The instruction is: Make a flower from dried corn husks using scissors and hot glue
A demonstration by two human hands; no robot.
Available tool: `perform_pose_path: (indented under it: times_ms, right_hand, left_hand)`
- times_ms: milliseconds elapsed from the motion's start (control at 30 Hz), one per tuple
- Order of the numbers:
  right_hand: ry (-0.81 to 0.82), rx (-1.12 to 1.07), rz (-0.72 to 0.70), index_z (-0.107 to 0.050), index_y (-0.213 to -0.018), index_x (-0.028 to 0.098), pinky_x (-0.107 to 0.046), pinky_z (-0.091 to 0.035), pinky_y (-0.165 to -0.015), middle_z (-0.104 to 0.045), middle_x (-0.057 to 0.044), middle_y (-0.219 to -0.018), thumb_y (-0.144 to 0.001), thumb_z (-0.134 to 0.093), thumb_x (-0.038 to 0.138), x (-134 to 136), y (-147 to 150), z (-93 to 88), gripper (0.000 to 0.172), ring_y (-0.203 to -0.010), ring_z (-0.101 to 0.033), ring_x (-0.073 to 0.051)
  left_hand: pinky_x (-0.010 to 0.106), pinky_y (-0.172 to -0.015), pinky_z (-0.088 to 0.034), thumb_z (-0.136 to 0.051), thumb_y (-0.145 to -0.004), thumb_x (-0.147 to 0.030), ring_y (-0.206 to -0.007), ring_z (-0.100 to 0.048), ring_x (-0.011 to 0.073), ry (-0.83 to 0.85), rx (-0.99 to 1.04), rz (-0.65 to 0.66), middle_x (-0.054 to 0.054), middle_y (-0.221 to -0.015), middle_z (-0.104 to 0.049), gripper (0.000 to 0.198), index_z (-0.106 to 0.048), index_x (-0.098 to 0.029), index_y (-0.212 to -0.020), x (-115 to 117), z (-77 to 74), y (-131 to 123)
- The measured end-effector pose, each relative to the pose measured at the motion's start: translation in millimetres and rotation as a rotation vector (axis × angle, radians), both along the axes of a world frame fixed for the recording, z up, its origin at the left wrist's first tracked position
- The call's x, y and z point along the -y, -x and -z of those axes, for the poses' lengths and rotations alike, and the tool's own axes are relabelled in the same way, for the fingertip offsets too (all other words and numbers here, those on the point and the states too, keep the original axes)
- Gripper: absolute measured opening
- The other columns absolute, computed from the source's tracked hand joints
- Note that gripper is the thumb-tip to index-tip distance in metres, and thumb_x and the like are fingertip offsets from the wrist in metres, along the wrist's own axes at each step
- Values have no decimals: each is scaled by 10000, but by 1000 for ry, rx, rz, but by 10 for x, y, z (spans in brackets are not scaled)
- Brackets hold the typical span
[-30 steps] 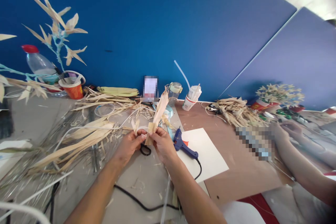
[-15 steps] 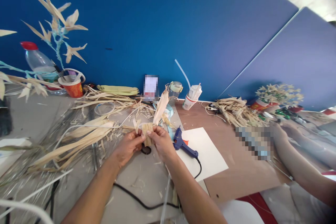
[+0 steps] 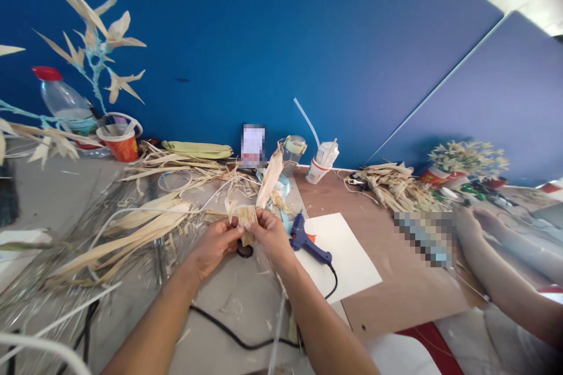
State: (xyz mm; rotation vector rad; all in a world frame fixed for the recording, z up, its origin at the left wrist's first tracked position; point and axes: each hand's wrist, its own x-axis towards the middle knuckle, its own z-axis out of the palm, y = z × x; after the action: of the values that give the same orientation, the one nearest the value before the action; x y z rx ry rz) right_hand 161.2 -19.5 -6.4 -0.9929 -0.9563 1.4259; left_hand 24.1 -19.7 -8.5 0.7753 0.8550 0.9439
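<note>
Between my two hands is a short, flat piece of dried corn husk (image 3: pixel 247 217), pale and streaked. My left hand (image 3: pixel 219 241) pinches its left side, fingers closed. On its right side, my right hand (image 3: pixel 269 233) grips it between thumb and fingers. A dark round object (image 3: pixel 244 251), perhaps a scissors handle, lies on the table just below the husk. Right of my right hand, a blue glue gun (image 3: pixel 308 241) rests on a sheet of white paper (image 3: pixel 347 263). A long upright husk (image 3: pixel 271 176) stands just behind my hands.
Loose husks (image 3: pixel 132 234) and thin wires spread over the left side. A red paper cup (image 3: pixel 121 146), a bottle (image 3: pixel 64 99) and a white cup (image 3: pixel 317 171) stand along the blue partition (image 3: pixel 281 41). Another person's arm (image 3: pixel 505 281) is at the right. A black cord (image 3: pixel 237 337) crosses in front.
The husk piece has turned slightly between my fingers, and its face shows a little wider. Both hands have stayed nearly in place.
</note>
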Motion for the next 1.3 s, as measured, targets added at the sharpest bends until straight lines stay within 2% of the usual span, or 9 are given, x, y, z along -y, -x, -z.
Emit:
perform_pose_path:
  times_ms: [167,500,700,833,1100,1167,1233,1300]
  right_hand:
    - [-24,118,22,-666,-808,174,-248,-445,-636,-673,14,-721,-633,-714,207,16,5,-27,185,-641,-582,-134]
    - [-10,75,-42,-650,-806,191,-263,-452,-641,-670,6,-733,-662,-724,292,57,17,-72,192,-644,-575,-148]
    - [-24,124,-8,-652,-807,190,-257,-454,-643,-668,-8,-773,-664,-721,296,68,55,-87,191,-700,-572,-159]
    - [-2,98,4,-652,-831,186,-259,-457,-643,-665,-3,-765,-664,-704,277,67,68,-117,197,-665,-568,-146]
    - [27,11,13,-631,-808,185,-243,-446,-577,-640,9,-685,-643,-723,286,77,132,-79,214,-604,-550,-130]
    - [16,18,37,-627,-799,183,-232,-432,-548,-631,17,-660,-643,-712,285,36,98,-45,205,-573,-534,-117]
    - [12,54,123,-611,-759,181,-217,-387,-486,-595,36,-591,-650,-687,289,-34,-5,-33,170,-504,-488,-98]
    - [58,57,237,-559,-682,191,-212,-320,-420,-486,76,-468,-641,-671,287,-111,-144,-56,153,-413,-410,-82]
  left_hand:
    - [211,-492,-298,-805,-583,-327,-522,-420,76,-10,-17,36,-16,-632,-559,318,-654,-127,-781,5,-14,-5]
    - [254,-566,-406,-763,-646,-316,-615,-557,153,-70,26,85,24,-639,-606,233,-664,-140,-764,12,-7,3]
    - [261,-584,-427,-763,-635,-307,-614,-554,152,-78,46,75,27,-648,-610,213,-661,-142,-723,25,-89,-3]
    - [257,-600,-437,-796,-594,-334,-605,-537,137,-68,50,85,30,-670,-620,255,-673,-143,-707,27,-136,-3]
    - [299,-675,-465,-759,-642,-320,-689,-588,181,-72,53,79,44,-716,-643,212,-674,-157,-746,12,-71,11]
    - [289,-652,-458,-761,-649,-313,-652,-562,161,-73,68,90,23,-669,-604,199,-653,-161,-720,29,-71,39]
    - [258,-580,-426,-763,-657,-307,-571,-489,117,-103,127,109,-6,-606,-528,212,-606,-164,-649,49,-85,84]
    - [232,-500,-361,-757,-667,-314,-499,-376,79,-169,260,81,-33,-567,-435,297,-518,-168,-568,50,-105,128]
